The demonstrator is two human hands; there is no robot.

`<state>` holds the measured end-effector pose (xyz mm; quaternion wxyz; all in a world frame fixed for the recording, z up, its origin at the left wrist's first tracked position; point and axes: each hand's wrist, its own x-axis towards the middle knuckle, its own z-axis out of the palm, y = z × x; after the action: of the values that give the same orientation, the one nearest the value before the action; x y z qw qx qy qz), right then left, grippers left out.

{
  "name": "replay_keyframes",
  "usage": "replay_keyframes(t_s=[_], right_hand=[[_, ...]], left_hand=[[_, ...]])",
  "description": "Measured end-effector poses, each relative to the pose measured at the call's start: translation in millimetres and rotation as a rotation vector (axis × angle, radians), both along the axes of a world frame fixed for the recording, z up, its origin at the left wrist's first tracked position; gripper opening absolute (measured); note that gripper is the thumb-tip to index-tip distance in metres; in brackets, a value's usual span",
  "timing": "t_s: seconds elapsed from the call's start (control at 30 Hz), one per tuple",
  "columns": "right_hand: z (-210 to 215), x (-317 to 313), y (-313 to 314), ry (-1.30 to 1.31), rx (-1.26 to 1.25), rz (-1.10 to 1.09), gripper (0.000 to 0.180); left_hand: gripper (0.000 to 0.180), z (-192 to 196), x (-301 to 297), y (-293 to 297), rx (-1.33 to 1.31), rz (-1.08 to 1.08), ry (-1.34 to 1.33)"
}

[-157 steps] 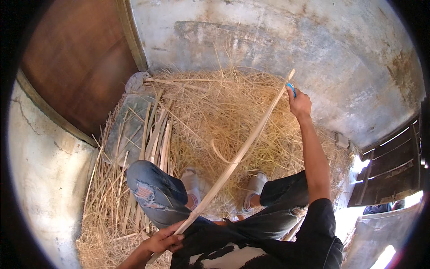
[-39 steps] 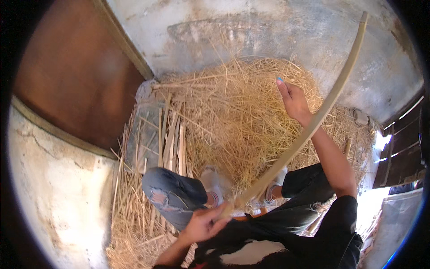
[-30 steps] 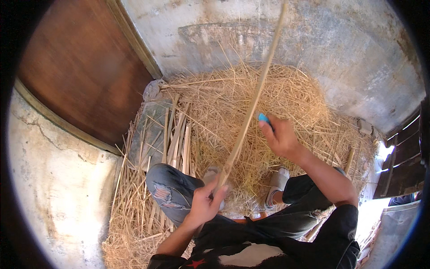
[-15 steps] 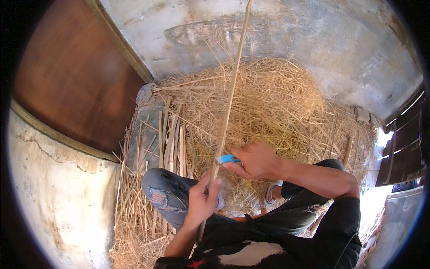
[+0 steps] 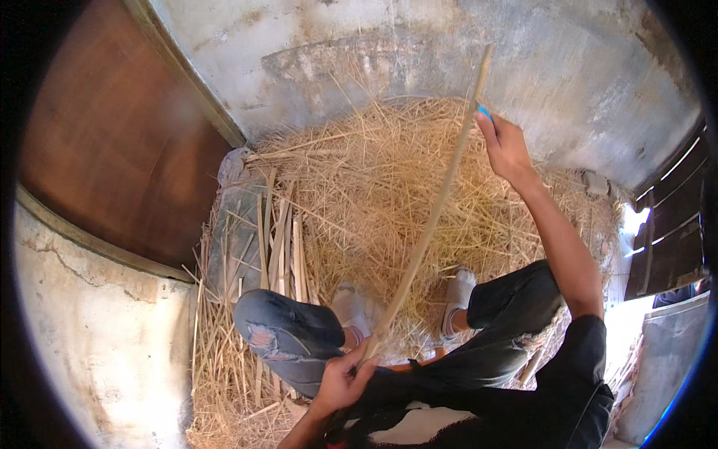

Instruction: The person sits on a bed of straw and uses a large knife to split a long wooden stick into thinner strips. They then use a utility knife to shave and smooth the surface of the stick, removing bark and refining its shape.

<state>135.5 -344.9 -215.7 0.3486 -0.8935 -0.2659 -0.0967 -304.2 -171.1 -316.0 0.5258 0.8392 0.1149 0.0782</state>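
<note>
A long, thin bamboo strip (image 5: 428, 233) slants up and away to the right, from my lap toward the far wall. My left hand (image 5: 345, 383) is closed round its near end, low in front of my body. Near the strip's far end, my right hand (image 5: 507, 147) grips a blue utility knife (image 5: 485, 112) with the arm stretched out. The knife's blue body meets the strip's edge there; its handle is mostly hidden in my fingers, and the blade is too small to make out.
A thick heap of straw-like shavings (image 5: 389, 179) covers the floor between my feet and the stained wall (image 5: 336, 60). Several split bamboo strips (image 5: 283, 239) lie at the left beside my knee. A brown door panel (image 5: 120, 142) stands far left, dark slats (image 5: 669, 217) at the right.
My right hand has slid the knife away from me along the strip, from near my left hand to its far end. The strip now tilts further right, and my left hand sits lower.
</note>
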Motion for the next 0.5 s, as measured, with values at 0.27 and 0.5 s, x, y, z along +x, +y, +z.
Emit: replay_keyframes(t_s=[0.27, 0.5], right_hand=[[-9, -78, 8, 0.091, -0.04, 0.301, 0.051], [-17, -152, 34, 0.139, -0.239, 0.684, 0.042]], left_hand=[[0.037, 29, 42, 12, -0.306, 0.271, 0.016], [0.042, 26, 62, 6, -0.35, 0.235, -0.008]])
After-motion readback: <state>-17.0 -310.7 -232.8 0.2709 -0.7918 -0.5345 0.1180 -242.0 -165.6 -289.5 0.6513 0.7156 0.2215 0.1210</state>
